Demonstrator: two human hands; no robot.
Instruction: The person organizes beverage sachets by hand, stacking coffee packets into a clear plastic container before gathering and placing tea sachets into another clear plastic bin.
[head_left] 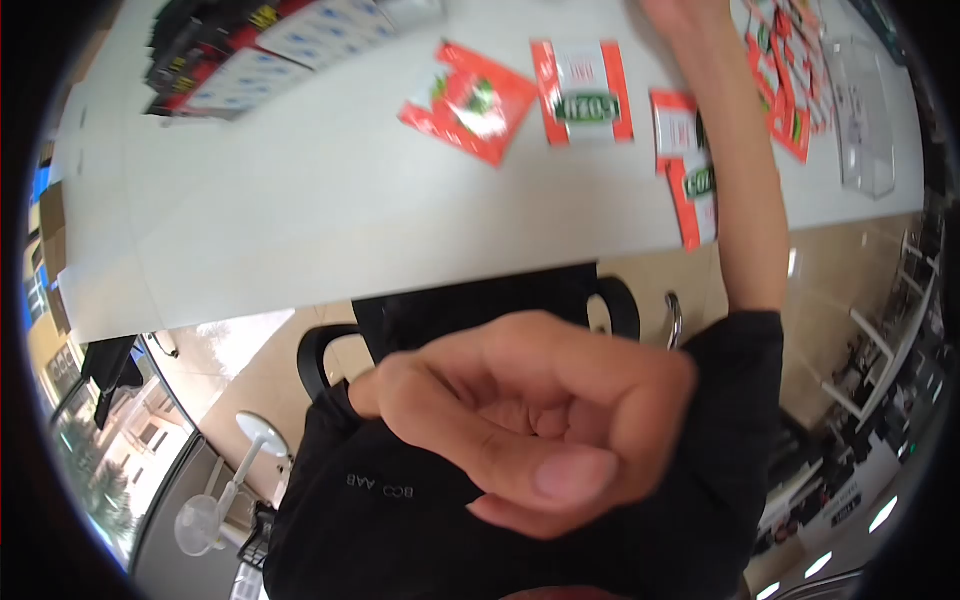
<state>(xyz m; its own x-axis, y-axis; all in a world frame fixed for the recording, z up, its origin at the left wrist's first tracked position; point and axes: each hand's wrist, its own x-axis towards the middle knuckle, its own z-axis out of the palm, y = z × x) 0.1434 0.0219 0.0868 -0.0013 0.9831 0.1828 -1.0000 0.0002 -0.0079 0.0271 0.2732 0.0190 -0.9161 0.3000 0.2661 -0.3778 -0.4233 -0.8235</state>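
- The left hand (pixel 535 420) curls into a loose fist in front of the chest, nothing visible in it, well apart from the table (pixel 250 230).
- The right hand (pixel 685 14) is over the table; its fingers are cut off, so I cannot tell their state.
- A red-and-silver packet (pixel 583 75) lies left of the right hand, the nearer one, its sides roughly square to the table edge.

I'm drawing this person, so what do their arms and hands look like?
The left hand shows a rounded thumbnail and no glove or ring. The right hand, partly cut off by the picture's edge, looks gloveless too. The sleeves are black; the right one stops near the elbow.
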